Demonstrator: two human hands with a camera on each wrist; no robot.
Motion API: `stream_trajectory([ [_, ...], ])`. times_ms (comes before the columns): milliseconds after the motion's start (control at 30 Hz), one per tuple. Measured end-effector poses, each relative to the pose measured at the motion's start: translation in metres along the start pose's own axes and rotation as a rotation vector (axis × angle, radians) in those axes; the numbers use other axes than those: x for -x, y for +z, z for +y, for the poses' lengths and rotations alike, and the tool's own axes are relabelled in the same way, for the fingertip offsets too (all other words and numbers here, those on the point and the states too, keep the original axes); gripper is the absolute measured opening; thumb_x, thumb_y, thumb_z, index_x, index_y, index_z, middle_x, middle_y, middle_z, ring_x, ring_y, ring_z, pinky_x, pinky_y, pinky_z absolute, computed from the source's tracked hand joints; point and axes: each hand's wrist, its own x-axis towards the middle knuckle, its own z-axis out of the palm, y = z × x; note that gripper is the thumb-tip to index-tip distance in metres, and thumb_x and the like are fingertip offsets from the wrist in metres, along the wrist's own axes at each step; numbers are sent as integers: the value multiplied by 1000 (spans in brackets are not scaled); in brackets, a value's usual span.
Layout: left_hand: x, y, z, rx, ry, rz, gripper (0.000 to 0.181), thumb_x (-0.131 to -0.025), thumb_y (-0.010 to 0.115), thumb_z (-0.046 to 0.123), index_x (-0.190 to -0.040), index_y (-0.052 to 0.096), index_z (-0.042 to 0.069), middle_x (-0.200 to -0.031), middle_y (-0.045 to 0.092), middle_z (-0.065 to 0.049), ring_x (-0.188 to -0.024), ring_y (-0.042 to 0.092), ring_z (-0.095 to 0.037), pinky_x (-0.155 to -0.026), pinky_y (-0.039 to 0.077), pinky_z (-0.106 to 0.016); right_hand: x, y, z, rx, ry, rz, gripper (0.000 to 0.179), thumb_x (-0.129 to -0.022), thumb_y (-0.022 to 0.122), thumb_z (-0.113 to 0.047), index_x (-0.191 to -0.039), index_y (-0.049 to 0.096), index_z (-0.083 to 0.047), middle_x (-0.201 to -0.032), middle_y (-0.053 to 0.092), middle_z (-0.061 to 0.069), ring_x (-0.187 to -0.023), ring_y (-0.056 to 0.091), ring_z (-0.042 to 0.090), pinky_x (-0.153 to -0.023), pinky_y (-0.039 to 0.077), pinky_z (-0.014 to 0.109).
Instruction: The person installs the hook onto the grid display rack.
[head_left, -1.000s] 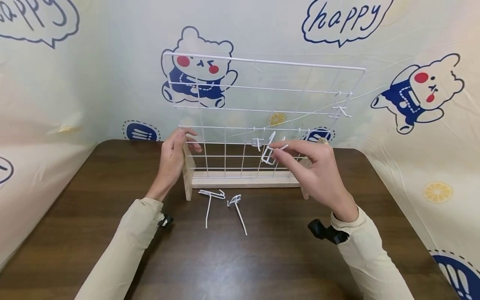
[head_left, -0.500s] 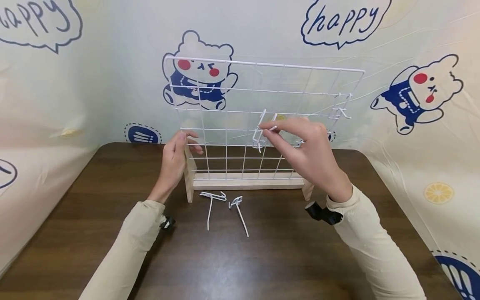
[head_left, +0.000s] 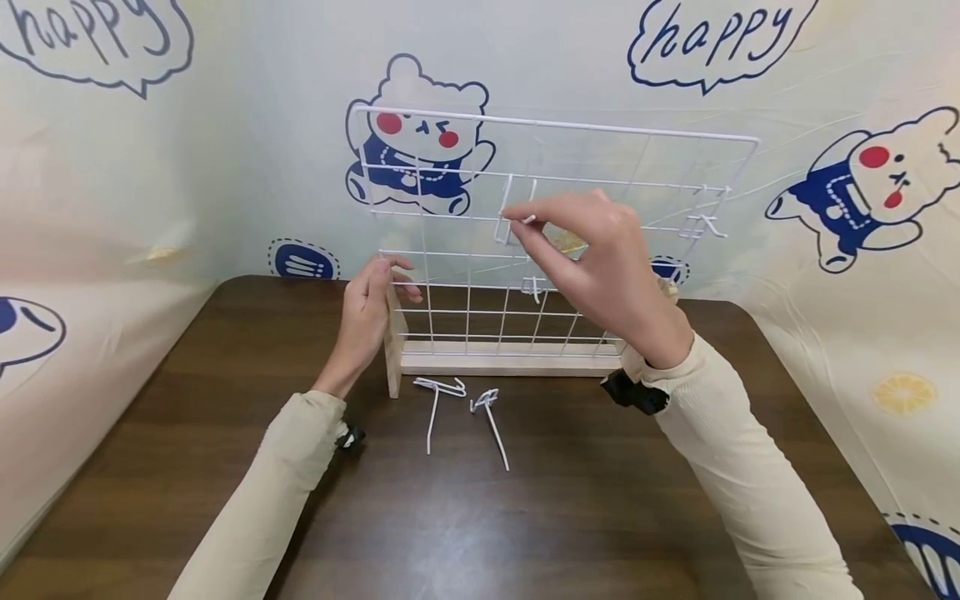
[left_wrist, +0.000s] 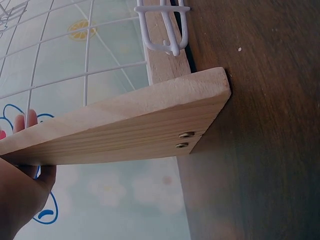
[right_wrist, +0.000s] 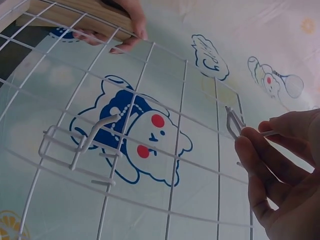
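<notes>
A white wire grid panel point(head_left: 600, 127) stands upright in a wooden base point(head_left: 510, 364). My left hand point(head_left: 363, 312) holds the wooden side post point(left_wrist: 125, 135) at its left end, with fingers reaching behind it. Between thumb and fingertips, my right hand point(head_left: 592, 258) pinches a white wire hook point(head_left: 504, 204), which overlaps the upper middle rows of the grid in the head view. Below that hand, another hook point(head_left: 534, 289) hangs on the grid, and one more hook point(head_left: 705, 225) hangs near the right edge. The right hand covers part of the panel.
Two long-pronged white hooks point(head_left: 495, 429) lie on the brown table point(head_left: 465, 533) in front of the base. A printed cloth backdrop point(head_left: 262, 167) rises behind and along both sides. Dark wrist cameras point(head_left: 636, 393) are worn at the sleeve cuffs.
My right hand has risen and moved left with the hook, from the lower grid rows to the upper ones. My left hand keeps its hold on the post. The head view has shifted slightly.
</notes>
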Motion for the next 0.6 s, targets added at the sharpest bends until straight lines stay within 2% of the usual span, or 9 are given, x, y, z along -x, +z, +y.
stream_trajectory([
  [200,0,1,1,-13,-7,-5,37,-109,32,16,-109,59,-9,-89,66,-21,-81,63,-51,-82,58,-47,-13,8,2,20,-4,-2,16,-95,66,-8,-106,77,-5,-99,76,6,-90,69,16,-85,49,39],
  [267,0,1,1,-18,-8,-4,37,-109,32,17,-109,58,-10,-88,66,-19,-81,63,-50,-82,58,-48,-17,10,3,24,4,-4,16,-95,66,-8,-106,77,-4,-99,76,7,-90,69,16,-86,48,39],
  [467,0,0,0,-24,-2,-4,40,-109,32,18,-110,57,-13,-90,63,-35,-80,63,-50,-82,57,-49,-25,15,9,54,34,-3,16,-95,64,-7,-105,77,-3,-96,76,8,-88,68,17,-86,47,40],
  [600,0,0,1,-21,-1,0,39,-109,32,17,-109,57,-12,-90,62,-36,-79,63,-49,-81,58,-47,-25,18,13,84,66,-41,18,-97,63,-8,-107,77,-4,-97,76,8,-88,68,18,-87,47,41],
])
